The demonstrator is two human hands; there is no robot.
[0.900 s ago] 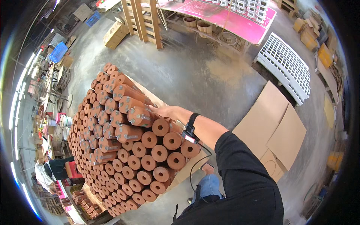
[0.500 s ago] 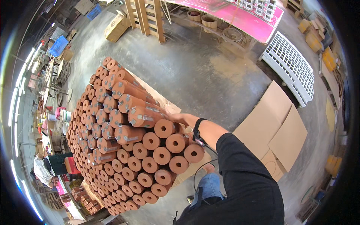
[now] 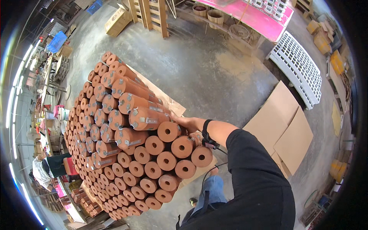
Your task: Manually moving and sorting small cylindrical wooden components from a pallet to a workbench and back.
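Note:
My right hand reaches in from the right and touches the far end of a reddish-brown cylinder with grey metal plates on its end and side. That cylinder lies on top of a large stack. Its end and the stack hide most of my fingers, so their grip does not show. Just below the hand lie plain reddish-brown cylinders with a round hole in each end. Several more plated cylinders lie to the left. A dark band circles my right wrist. My left hand is out of view.
Flat cardboard sheets lie on the floor at right, by a white grid rack. A pink-topped table stands at the back, near a wooden pallet and a cardboard box. Another person is at far left.
The view has shifted slightly. My right hand stays at the far end of the plated cylinder, with its wrist a little further right in the picture. The stack looks otherwise the same.

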